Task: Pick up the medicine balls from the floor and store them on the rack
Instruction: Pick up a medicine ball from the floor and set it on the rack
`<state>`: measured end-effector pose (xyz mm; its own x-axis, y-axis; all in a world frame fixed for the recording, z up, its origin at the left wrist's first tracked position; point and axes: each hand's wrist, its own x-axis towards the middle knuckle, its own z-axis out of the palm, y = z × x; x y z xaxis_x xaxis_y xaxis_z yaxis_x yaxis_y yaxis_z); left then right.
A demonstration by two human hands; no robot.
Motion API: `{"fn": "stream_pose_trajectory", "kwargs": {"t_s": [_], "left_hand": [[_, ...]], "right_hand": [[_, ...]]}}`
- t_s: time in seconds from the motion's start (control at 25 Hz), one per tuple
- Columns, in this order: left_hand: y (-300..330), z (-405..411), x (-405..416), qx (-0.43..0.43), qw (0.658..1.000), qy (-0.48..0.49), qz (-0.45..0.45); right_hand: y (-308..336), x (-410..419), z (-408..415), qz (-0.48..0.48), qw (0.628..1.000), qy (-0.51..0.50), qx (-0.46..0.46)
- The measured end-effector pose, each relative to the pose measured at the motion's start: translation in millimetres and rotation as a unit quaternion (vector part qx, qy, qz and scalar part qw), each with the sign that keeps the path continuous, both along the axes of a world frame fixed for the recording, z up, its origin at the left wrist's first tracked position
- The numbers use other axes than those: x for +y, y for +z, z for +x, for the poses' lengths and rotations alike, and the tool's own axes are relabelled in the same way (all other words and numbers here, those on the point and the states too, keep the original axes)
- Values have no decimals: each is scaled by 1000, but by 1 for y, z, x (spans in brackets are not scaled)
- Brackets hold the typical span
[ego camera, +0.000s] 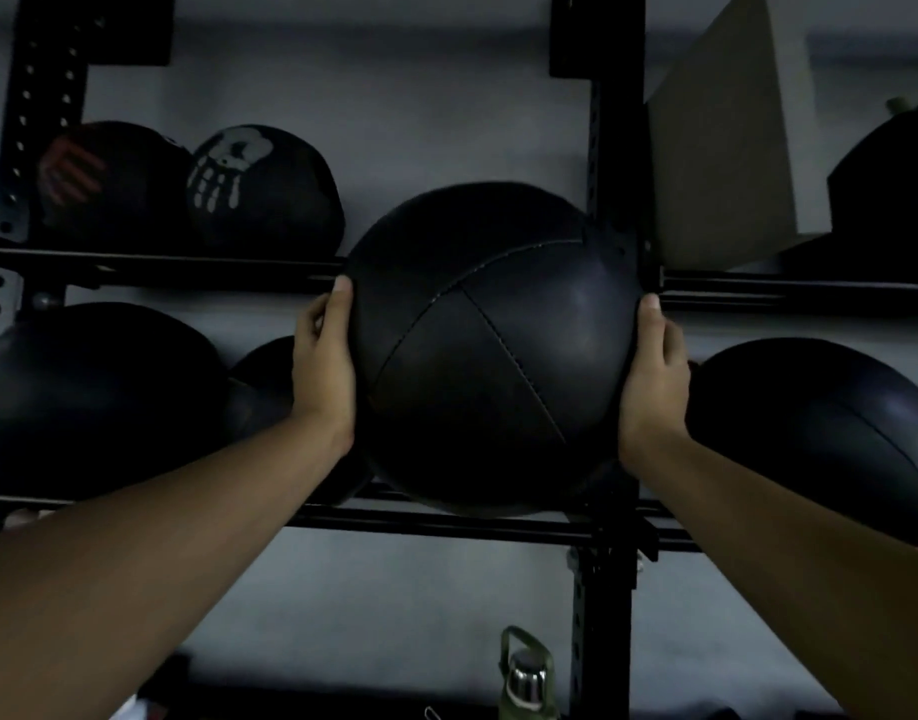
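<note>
Holding item: one black stitched medicine ball (490, 350), pressed between left hand (324, 366) and right hand (654, 374), palms flat on opposite sides. Thumbs lie along the near face; the remaining fingers wrap behind and are out of sight, so their exact curl cannot be told, though both hands clearly clamp the ball. It sits in front of the rack (610, 589), level with the gap between the upper rail (160, 265) and the lower rail (446, 524), close to the central upright. Whether its underside already rests on the lower rail cannot be told.

Stored stock, upper rail: one ball with a pale skull print (262, 192); one ball with a reddish mark (111, 181) at the left end; a grey block (732, 127) right of the upright.

Stored stock, lower rail: one large ball at the left end (93, 392); one partly hidden behind the left wrist; one large ball right of the upright (820, 428).

Progress, as judged: several balls are shelved; this one is at the rack but not released. Seating and letting go are left.

Unverified: the floor is barely in view and dark, so remaining balls cannot be counted. A green bottle (527, 678) stands at the foot of the upright. A dark shape at the far right edge is cut off.
</note>
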<state>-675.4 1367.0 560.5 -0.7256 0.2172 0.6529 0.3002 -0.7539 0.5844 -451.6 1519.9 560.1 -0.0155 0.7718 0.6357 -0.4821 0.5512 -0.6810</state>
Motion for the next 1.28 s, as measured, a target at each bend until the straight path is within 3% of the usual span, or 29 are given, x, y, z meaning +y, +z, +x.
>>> {"fn": "stream_pose_trajectory", "kwargs": {"t_s": [0.2, 0.52, 0.6, 0.76, 0.88, 1.08, 1.28], "left_hand": [[-37, -8, 22, -56, 998, -9, -40], [-49, -65, 89, -75, 992, -19, -98], [-43, -82, 109, -43, 993, -26, -111], [-24, -98, 151, 153, 974, 39, -159], [-26, -113, 176, 169, 967, 114, -152], [-27, -116, 177, 170, 965, 123, -158], [-22, -106, 155, 217, 933, 121, -260]], "right_hand": [[-35, 17, -9, -43, 998, -18, -35], [-43, 89, -70, -73, 996, -21, -39], [-49, 116, -89, -43, 998, -37, -33], [-38, 157, -119, 91, 990, -81, -74], [-33, 172, -135, 144, 978, -98, -112], [-33, 173, -132, 155, 971, -107, -145], [-25, 162, -116, 162, 941, -132, -266]]}}
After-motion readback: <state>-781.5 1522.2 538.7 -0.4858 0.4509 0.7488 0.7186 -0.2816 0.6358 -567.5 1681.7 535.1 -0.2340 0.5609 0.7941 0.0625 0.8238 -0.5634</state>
